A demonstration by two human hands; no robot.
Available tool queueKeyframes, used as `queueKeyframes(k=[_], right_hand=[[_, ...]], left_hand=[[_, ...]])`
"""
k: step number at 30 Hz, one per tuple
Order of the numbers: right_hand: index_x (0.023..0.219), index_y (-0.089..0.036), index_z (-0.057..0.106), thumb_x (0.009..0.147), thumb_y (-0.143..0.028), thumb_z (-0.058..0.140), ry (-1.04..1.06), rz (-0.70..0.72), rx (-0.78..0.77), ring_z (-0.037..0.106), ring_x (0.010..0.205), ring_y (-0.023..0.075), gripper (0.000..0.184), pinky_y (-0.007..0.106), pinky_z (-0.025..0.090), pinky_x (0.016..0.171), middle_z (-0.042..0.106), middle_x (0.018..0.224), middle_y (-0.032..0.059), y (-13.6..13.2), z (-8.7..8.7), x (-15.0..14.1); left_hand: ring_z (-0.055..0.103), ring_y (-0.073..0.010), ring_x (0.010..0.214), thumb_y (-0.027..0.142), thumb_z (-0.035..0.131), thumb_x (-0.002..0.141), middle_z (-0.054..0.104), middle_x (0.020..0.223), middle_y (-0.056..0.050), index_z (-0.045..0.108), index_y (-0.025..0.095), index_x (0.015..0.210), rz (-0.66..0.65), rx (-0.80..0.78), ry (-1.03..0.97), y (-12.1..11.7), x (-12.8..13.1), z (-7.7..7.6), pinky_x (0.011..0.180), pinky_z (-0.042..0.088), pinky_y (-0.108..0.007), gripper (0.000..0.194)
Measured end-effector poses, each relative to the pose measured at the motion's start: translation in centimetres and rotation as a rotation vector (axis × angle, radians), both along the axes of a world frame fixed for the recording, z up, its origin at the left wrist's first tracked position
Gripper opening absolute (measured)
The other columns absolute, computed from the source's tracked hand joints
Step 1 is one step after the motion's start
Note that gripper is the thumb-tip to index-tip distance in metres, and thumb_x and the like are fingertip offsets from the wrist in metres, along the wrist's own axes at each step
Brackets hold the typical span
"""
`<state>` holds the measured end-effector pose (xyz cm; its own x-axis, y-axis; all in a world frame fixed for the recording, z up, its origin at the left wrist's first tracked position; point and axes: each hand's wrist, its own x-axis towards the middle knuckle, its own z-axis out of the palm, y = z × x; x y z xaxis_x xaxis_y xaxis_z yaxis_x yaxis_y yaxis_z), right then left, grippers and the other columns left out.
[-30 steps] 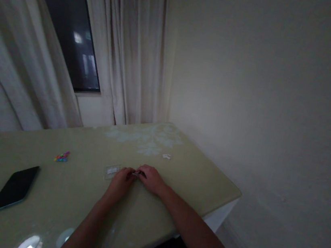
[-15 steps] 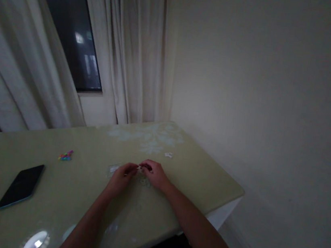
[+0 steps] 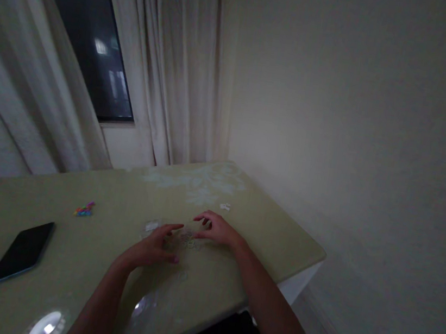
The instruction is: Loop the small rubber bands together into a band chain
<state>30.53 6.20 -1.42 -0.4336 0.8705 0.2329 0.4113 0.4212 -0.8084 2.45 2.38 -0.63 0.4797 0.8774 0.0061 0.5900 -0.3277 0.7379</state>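
Small pale loops, loose pile (image 3: 191, 241): on the surface (image 3: 99, 260), between the hands, released by both. Left hand (image 3: 151, 249): nine o'clock of pile, grip spread, thumb and forefinger well apart. Right hand (image 3: 220, 231): two o'clock, grip likewise spread, fingers arched; contact with pile unclear. Facing hands seem set to fence loose items. Clear packet (image 3: 151, 226): beyond left hand, within reach. White pieces (image 3: 225, 206): one o'clock; multicoloured pieces (image 3: 84, 210): nine o'clock, far; both apart, presumably against mixing.
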Motion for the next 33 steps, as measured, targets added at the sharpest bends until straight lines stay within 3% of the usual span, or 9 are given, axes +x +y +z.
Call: queueKeyframes(k=[3,6,8,12,15,19,24,28,33], right_hand=[[0.131,-0.023,0.073,0.055,-0.037,0.104,-0.077,0.050,-0.018,0.066,0.112,0.0281,0.084,0.042,0.054,0.100,0.068,0.131,0.0114,-0.2,0.2,1.0],[0.138,-0.027,0.069,0.051,-0.043,0.105,-0.214,0.097,0.062,0.056,0.130,0.0347,0.096,0.050,0.042,0.116,0.063,0.139,0.0116,-0.6,0.1,0.6],[0.139,-0.028,0.068,0.059,-0.046,0.102,-0.280,0.103,0.120,0.054,0.131,0.0349,0.089,0.051,0.039,0.117,0.063,0.137,0.0113,-0.8,-0.1,-0.1],[0.133,-0.023,0.071,0.078,-0.041,0.094,-0.283,0.131,0.161,0.060,0.119,0.0272,0.062,0.040,0.048,0.108,0.063,0.125,0.0096,-0.7,-0.1,-1.2],[0.119,-0.018,0.074,0.087,-0.032,0.086,-0.335,0.164,0.195,0.063,0.107,0.0246,0.038,0.034,0.051,0.096,0.064,0.114,0.0090,-0.1,0.4,-2.0],[0.104,-0.018,0.074,0.092,-0.019,0.076,-0.368,0.235,0.210,0.062,0.094,0.0212,0.012,0.031,0.049,0.087,0.065,0.102,0.0059,1.0,1.1,-2.8],[0.104,-0.020,0.074,0.098,-0.020,0.072,-0.302,0.278,0.186,0.064,0.094,0.0188,0.007,0.028,0.049,0.086,0.067,0.103,0.0043,1.2,0.7,-2.4],[0.103,-0.021,0.076,0.100,-0.028,0.071,-0.102,0.213,0.114,0.066,0.090,0.0178,0.009,0.028,0.050,0.083,0.070,0.097,0.0035,0.2,-0.2,-2.1],[0.103,-0.022,0.078,0.100,-0.030,0.070,0.079,0.107,-0.014,0.070,0.089,0.0181,0.012,0.029,0.052,0.083,0.075,0.096,0.0033,-0.6,0.2,-1.9]], left_hand=[[0.049,-0.0403,0.145,0.045,0.097,0.052,0.053,0.160,-0.015,0.050,0.029,0.157,-0.055,0.013,0.062,-0.7,0.5,0.7,0.120,0.040,-0.055,0.116],[0.044,-0.0450,0.147,0.043,0.102,0.042,0.052,0.159,-0.015,0.048,0.031,0.158,-0.049,0.054,0.108,-1.1,2.0,0.5,0.124,0.030,-0.060,0.129],[0.048,-0.0446,0.142,0.042,0.098,0.050,0.056,0.153,-0.016,0.050,0.031,0.157,-0.004,0.081,0.122,-1.1,3.0,0.0,0.121,0.033,-0.061,0.118],[0.060,-0.0361,0.127,0.036,0.082,0.076,0.065,0.135,-0.015,0.060,0.022,0.145,0.085,0.114,0.115,-0.4,3.9,-1.0,0.110,0.046,-0.050,0.074],[0.066,-0.0283,0.110,0.031,0.077,0.084,0.069,0.120,-0.011,0.069,0.017,0.123,0.104,0.115,0.115,0.8,4.0,-1.4,0.098,0.051,-0.043,0.042],[0.066,-0.0218,0.089,0.026,0.070,0.090,0.069,0.097,-0.004,0.069,0.018,0.095,0.119,0.116,0.108,2.0,4.1,-1.6,0.085,0.051,-0.038,0.010],[0.068,-0.0250,0.087,0.029,0.058,0.090,0.069,0.095,-0.007,0.069,0.024,0.090,0.137,0.113,0.019,0.9,4.0,-1.6,0.079,0.051,-0.034,0.012],[0.068,-0.0289,0.100,0.041,0.050,0.099,0.072,0.106,-0.009,0.073,0.026,0.106,0.181,0.094,-0.063,-0.8,3.7,-1.9,0.090,0.053,-0.040,0.028],[0.070,-0.0297,0.103,0.041,0.047,0.101,0.074,0.108,-0.008,0.074,0.028,0.109,0.243,0.054,-0.107,-1.6,3.4,-2.3,0.089,0.055,-0.040,0.032]])
